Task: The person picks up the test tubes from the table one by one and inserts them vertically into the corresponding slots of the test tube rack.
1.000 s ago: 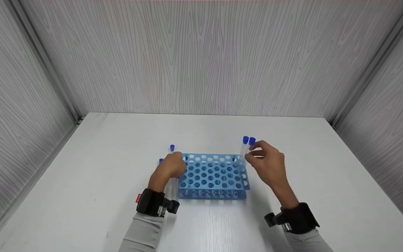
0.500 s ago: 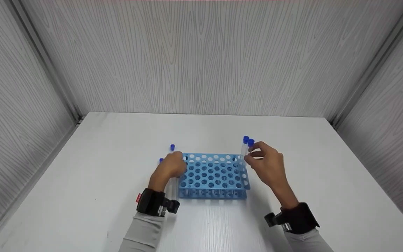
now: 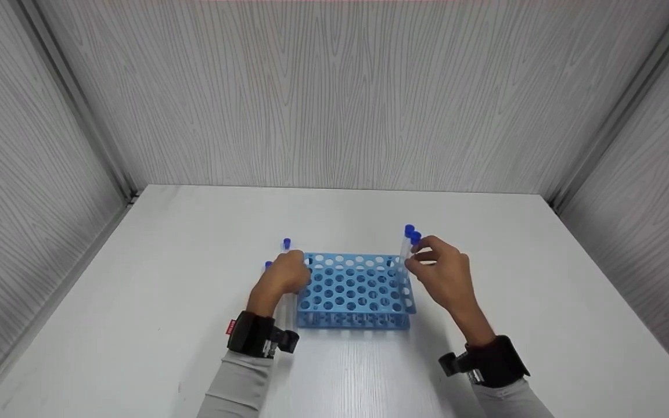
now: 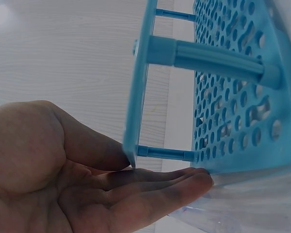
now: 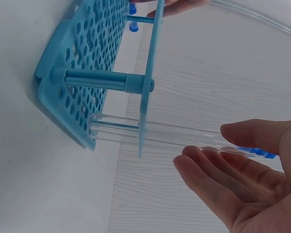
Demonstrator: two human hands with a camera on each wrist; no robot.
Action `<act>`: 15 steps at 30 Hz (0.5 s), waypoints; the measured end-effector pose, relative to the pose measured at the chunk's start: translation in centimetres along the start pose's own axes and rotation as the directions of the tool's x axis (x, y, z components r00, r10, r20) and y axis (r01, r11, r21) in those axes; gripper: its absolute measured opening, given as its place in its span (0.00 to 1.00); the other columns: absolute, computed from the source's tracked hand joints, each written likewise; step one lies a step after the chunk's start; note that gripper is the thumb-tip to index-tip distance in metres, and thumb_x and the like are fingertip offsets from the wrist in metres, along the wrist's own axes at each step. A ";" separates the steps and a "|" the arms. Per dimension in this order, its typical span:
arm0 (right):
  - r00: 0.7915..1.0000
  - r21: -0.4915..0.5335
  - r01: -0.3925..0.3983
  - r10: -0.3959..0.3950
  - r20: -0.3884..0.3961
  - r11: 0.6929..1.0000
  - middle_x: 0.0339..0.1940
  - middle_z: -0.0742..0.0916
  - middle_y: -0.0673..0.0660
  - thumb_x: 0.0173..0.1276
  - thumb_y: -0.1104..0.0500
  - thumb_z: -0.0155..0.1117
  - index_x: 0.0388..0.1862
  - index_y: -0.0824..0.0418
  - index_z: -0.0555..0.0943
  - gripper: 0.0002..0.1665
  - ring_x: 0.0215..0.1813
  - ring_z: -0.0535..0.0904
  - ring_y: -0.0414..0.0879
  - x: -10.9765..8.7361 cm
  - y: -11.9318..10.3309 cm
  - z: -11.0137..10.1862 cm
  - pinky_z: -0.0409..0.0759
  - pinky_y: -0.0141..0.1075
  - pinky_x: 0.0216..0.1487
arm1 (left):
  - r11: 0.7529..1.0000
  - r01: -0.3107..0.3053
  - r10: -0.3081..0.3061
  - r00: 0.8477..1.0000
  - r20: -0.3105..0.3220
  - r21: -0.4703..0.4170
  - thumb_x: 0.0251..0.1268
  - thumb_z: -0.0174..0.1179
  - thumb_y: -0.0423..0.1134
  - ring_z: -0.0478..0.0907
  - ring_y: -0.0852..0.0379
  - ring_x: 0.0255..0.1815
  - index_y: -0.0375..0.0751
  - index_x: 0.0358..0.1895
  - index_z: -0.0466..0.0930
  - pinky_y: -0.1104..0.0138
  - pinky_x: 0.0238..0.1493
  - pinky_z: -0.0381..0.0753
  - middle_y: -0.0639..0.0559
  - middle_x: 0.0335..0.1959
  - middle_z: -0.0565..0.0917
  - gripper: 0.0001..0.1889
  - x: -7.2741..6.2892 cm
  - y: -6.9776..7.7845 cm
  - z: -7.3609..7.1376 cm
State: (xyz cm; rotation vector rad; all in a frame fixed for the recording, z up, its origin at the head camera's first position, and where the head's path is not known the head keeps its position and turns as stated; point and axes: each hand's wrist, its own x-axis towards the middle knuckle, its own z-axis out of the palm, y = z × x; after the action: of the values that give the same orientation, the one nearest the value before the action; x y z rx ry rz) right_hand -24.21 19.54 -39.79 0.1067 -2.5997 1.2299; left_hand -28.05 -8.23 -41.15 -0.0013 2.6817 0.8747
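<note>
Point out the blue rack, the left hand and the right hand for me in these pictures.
Blue rack (image 3: 355,311): head view, on the near edge of its top plate.
Left hand (image 3: 286,274): head view, on the back of the hand.
Right hand (image 3: 443,273): head view, on the back of the hand.

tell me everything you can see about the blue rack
The rack is light blue and looks like plastic. Rows of round holes pierce its top plate, a perforated base lies below, and posts join the two. It stands upright on the white table, a long side toward the person. The left grip holds its left end. At its right end, at least one clear tube passes through the top plate to the base.
</note>
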 end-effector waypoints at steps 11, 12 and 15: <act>1.000 -0.015 0.005 -0.005 0.012 1.000 0.48 0.90 0.65 0.65 0.62 0.68 0.48 0.63 0.83 0.13 0.46 0.90 0.59 0.0 0.1 0.2 0.87 0.50 0.46 | 1.000 -0.013 0.014 1.000 -0.006 0.012 0.74 0.47 0.32 0.77 0.47 0.44 0.27 0.68 0.69 0.65 0.34 0.72 0.37 0.53 0.79 0.23 0.0 0.0 0.0; 1.000 -0.017 0.010 -0.009 0.012 1.000 0.47 0.90 0.65 0.65 0.62 0.68 0.47 0.63 0.83 0.13 0.45 0.90 0.59 0.1 0.2 0.2 0.87 0.49 0.45 | 1.000 -0.022 0.022 1.000 -0.011 0.012 0.74 0.46 0.32 0.77 0.47 0.44 0.26 0.68 0.69 0.65 0.34 0.72 0.37 0.53 0.79 0.23 -0.1 -0.1 0.0; 1.000 -0.022 0.018 -0.018 0.012 1.000 0.46 0.90 0.65 0.64 0.62 0.67 0.47 0.63 0.83 0.12 0.44 0.90 0.58 0.1 0.2 0.2 0.88 0.48 0.43 | 0.999 -0.040 0.040 0.999 -0.020 0.012 0.74 0.46 0.31 0.76 0.46 0.45 0.26 0.67 0.69 0.64 0.36 0.72 0.37 0.52 0.78 0.22 -0.1 -0.2 0.0</act>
State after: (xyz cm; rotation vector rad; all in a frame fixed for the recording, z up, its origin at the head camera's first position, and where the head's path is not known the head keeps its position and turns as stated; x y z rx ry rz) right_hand -24.35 19.57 -40.07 0.1334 -2.6158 1.1980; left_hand -27.94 -8.37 -41.23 0.0461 2.7141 0.8759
